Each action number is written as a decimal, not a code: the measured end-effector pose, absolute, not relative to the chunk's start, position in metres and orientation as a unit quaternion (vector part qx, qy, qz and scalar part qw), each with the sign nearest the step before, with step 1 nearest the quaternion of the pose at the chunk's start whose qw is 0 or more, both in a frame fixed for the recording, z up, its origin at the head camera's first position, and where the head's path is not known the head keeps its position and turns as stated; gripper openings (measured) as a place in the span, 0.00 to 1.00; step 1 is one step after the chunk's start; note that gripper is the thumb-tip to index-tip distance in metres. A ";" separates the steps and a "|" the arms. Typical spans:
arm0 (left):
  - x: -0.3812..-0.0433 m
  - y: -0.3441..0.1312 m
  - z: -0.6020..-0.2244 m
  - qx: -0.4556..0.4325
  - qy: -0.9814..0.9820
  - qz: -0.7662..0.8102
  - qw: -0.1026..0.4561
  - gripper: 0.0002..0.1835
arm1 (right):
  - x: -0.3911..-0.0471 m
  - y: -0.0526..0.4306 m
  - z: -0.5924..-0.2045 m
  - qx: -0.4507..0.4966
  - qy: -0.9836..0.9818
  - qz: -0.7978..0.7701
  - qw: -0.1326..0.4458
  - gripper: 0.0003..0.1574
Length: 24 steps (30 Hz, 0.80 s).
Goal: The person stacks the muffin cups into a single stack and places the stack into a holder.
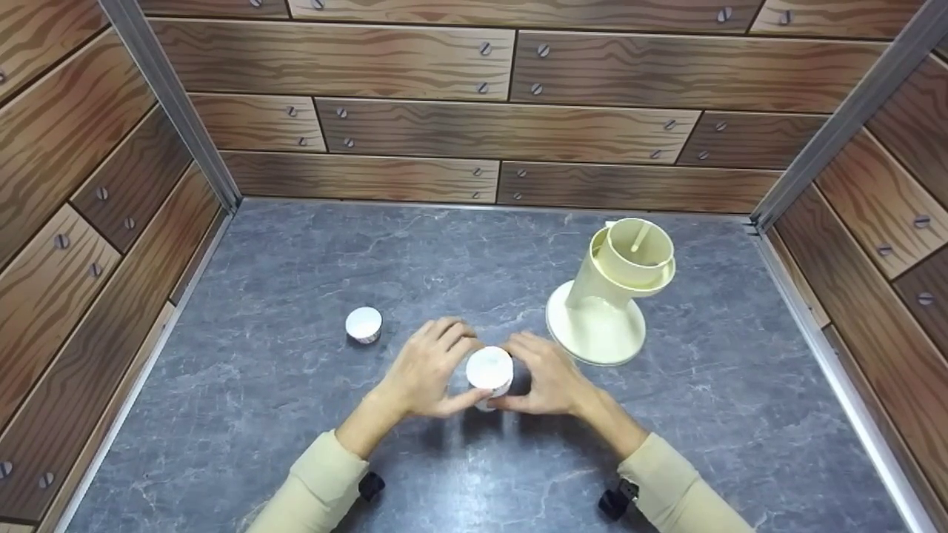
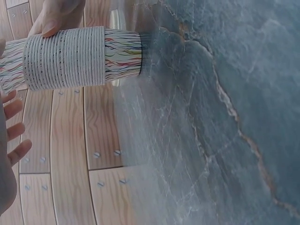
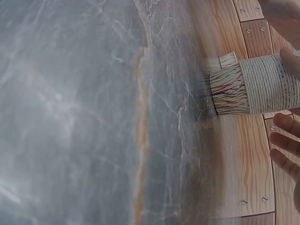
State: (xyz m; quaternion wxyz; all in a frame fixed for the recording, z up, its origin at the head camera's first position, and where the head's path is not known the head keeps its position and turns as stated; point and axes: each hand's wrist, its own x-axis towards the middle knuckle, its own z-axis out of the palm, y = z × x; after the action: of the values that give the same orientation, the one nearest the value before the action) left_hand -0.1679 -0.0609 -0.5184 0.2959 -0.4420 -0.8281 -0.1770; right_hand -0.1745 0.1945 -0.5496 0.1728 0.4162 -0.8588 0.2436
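Observation:
A stack of nested paper cups [image 1: 489,368] stands upright between my hands at the front middle of the table. The wrist views show its many rims as a ribbed band, with colourful streaked cup wall below; in the left wrist view streaked wall also shows above the band. My left hand [image 1: 435,364] holds the stack from the left between thumb and index finger, its other fingers spread away. From the right my right hand [image 1: 546,375] grips it likewise, thumb across the front. A single paper cup [image 1: 364,324] stands farther left, apart from both hands.
At the right rear stands a cream plastic stand [image 1: 596,326] with a round base and a tilted, open cylinder [image 1: 635,252] on top. Wood-patterned walls [image 1: 415,133] border the grey marbled table [image 1: 281,296] at the back and both sides, with metal edging at their corners.

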 end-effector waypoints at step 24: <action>-0.167 -0.058 -0.531 -0.432 -0.846 -0.161 0.268 0.31 | -0.173 0.193 -0.549 0.413 -0.861 0.245 0.165 0.42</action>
State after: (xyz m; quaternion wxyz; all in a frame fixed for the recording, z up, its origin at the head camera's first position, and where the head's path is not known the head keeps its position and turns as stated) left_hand -0.1673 -0.0579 -0.5311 0.2683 -0.4316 -0.8460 -0.1613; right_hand -0.1729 0.1929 -0.5487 0.1651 0.4130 -0.8614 0.2451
